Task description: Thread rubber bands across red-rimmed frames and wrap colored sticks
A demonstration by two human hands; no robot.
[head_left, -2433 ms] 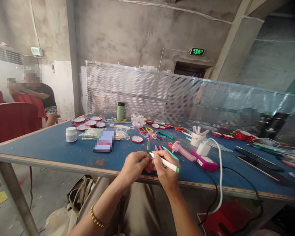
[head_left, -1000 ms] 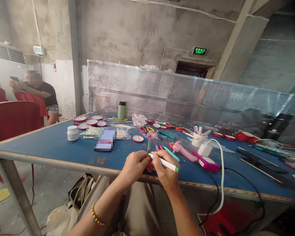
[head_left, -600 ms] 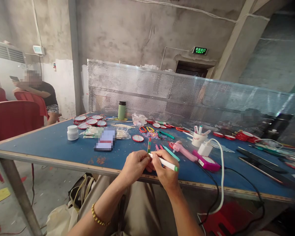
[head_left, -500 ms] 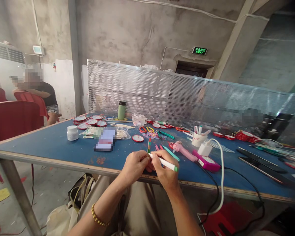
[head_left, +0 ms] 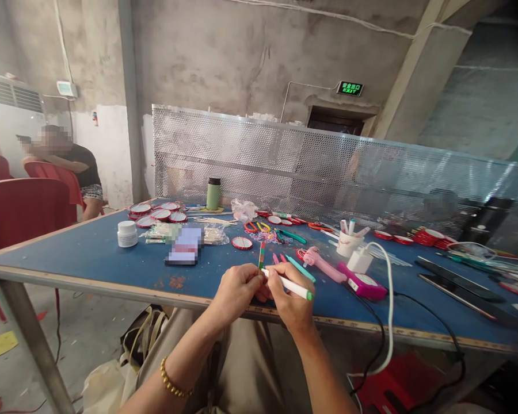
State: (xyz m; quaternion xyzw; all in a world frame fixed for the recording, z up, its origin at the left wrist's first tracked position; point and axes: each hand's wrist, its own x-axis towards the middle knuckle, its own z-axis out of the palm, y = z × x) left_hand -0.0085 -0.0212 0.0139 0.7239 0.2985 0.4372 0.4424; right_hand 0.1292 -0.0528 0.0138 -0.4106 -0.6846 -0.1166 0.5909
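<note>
My left hand (head_left: 237, 292) is closed on the lower end of a thin flat stick (head_left: 262, 253) with red, orange and green bands, which points up and away from me. In my right hand (head_left: 297, 306) is a white marker pen (head_left: 290, 286) with a green end, gripped like a pencil. Its tip meets the stick close to my left fingertips. The stick's lower part is hidden by my fingers. Both hands are over the table's front edge. Just beyond them lie pink and teal markers (head_left: 301, 268) and a round red-rimmed disc (head_left: 242, 243).
On the blue table (head_left: 86, 253) are a phone (head_left: 185, 244), a white jar (head_left: 127, 234), a green bottle (head_left: 213, 194), pliers (head_left: 292, 236), a pink glue gun (head_left: 323, 265), a magenta device (head_left: 365, 284) with cables and a cup of markers (head_left: 349, 242). A person (head_left: 80, 161) sits at far left.
Almost nothing differs. Both hands keep their places on the stick and the marker, and the camera view has shifted very slightly.
</note>
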